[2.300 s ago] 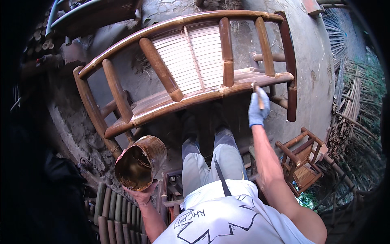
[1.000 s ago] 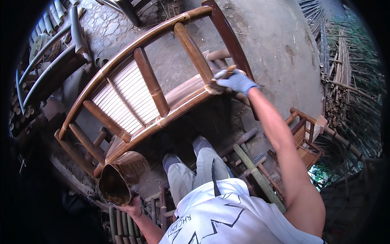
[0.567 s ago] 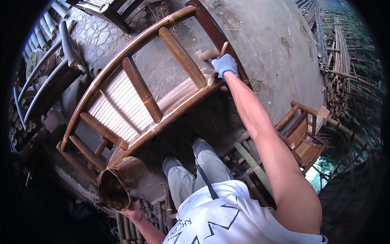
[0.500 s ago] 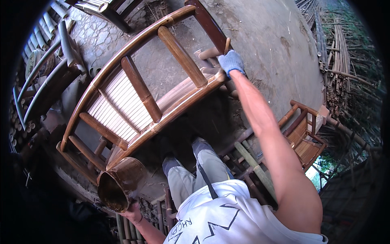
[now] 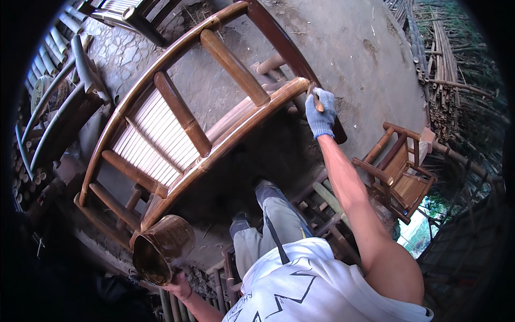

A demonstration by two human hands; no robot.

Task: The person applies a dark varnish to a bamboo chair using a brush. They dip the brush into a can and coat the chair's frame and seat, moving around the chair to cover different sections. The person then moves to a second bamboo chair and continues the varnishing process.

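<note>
Count: 1 large bamboo bench frame [image 5: 182, 129], 1 small bamboo chair [image 5: 399, 172] at the ground's right edge, 1 brown tin [image 5: 161, 249], 1 brush [image 5: 316, 99], 1 gloved hand [image 5: 321, 114], 1 bare hand [image 5: 179, 284], several loose bamboo-pole stacks [image 5: 445, 80].

I see a big brown bamboo bench [image 5: 204, 134] with shiny round rails and a pale slatted seat. A small brush [image 5: 316, 101] touches its right end rail. A round brown can [image 5: 161, 248] tips sideways, low on the left.
</note>
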